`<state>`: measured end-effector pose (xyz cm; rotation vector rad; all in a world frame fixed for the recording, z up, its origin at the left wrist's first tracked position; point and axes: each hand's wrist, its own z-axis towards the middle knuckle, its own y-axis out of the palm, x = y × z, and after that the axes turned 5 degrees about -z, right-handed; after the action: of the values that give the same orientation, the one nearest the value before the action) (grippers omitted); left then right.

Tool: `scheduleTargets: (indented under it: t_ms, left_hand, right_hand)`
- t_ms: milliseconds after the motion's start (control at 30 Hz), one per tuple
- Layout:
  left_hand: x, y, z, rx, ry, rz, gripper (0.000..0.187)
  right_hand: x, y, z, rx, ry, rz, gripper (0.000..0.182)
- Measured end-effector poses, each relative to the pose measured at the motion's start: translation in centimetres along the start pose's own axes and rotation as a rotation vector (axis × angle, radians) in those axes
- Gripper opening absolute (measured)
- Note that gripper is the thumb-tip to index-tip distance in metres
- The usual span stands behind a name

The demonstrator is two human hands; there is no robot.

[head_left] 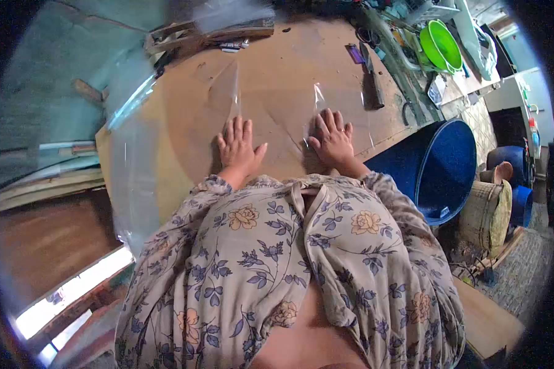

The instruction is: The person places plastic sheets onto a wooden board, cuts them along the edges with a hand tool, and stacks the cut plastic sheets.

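A clear plastic sheet [277, 114] lies over the brown work table [314, 52], with shiny creases running away from both hands. My left hand [239, 147] rests palm down on the sheet, fingers stretched forward and thumb out to the side. To its right, my right hand [332, 140] is also spread flat on the plastic, near a bright fold, with a ring on one finger. Neither hand grips anything. More clear plastic [135, 178] extends along the left side of the table.
A dark knife [371, 80] and a purple item [354, 54] lie at the table's right. Beyond them sits a green basin [440, 46]. A large blue barrel [444, 169] and a woven basket [486, 212] stand right of me. Wood pieces [240, 31] line the far edge.
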<state>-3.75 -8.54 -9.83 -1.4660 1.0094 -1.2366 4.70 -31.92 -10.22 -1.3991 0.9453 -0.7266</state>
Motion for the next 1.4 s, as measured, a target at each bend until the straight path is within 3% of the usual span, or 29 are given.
scheduleTargets:
  t_ms: [233, 300, 367, 400, 467, 533, 633, 667, 733, 900, 1100, 1233, 1400]
  left_hand:
    - [-3.2, -0.5, -3.4, 0.024, -0.219, 0.06, 0.072]
    - [-2.6, -0.7, -2.3, 0.028, -0.203, 0.06, 0.07]
    - [-0.8, -1.2, -0.8, 0.055, 0.078, -0.073, 0.065]
    - [0.0, -0.5, 0.1, 0.058, 0.078, -0.076, 0.065]
    - [1.1, 1.0, 1.7, 0.025, 0.349, -0.272, 0.059]
    - [1.4, 1.2, 2.2, 0.066, 0.264, -0.15, 0.057]
    - [0.8, 0.7, 2.1, 0.073, 0.164, 0.004, 0.056]
    - [0.4, 0.6, 2.0, 0.07, 0.14, 0.002, 0.056]
    - [-0.3, 0.7, 1.4, 0.082, 0.102, -0.012, 0.059]
    - [-1.2, 0.6, -0.7, 0.087, 0.117, 0.03, 0.065]
    - [-1.3, 0.2, -2.6, 0.041, 0.185, 0.0, 0.07]
    - [-1.7, 0.2, -2.6, 0.066, 0.097, 0.0, 0.068]
    - [-2.6, -0.1, -3.1, 0.096, -0.033, 0.031, 0.065]
  right_hand:
    - [-3.4, -0.9, 3.7, -0.051, -0.242, 0.004, 0.061]
    - [-3.6, -0.5, 3.6, -0.039, -0.248, 0.031, 0.061]
    - [-3.7, -0.5, 3.3, -0.005, -0.372, 0.055, 0.06]
    - [-4.1, -0.9, 3.1, 0.005, -0.389, 0.027, 0.06]
    - [-4.0, 1.5, 4.0, 0.076, -0.47, 0.034, 0.059]
    - [-4.1, 0.7, 4.3, 0.132, -0.58, 0.12, 0.055]
    - [-2.9, -1.5, 3.4, 0.099, -0.436, 0.07, 0.058]
    - [-2.1, -3.9, 2.5, -0.056, -0.373, 0.065, 0.061]
    - [1.6, -0.6, 2.2, 0.077, -0.272, -0.027, 0.061]
    - [6.3, -1.1, 0.3, 0.017, -0.04, -0.035, 0.061]
    - [7.3, -0.4, -1.3, 0.012, -0.027, -0.032, 0.062]
    - [6.6, -0.5, -0.6, 0.006, 0.028, -0.025, 0.063]
    - [5.6, -0.5, 1.2, -0.009, -0.05, -0.038, 0.065]
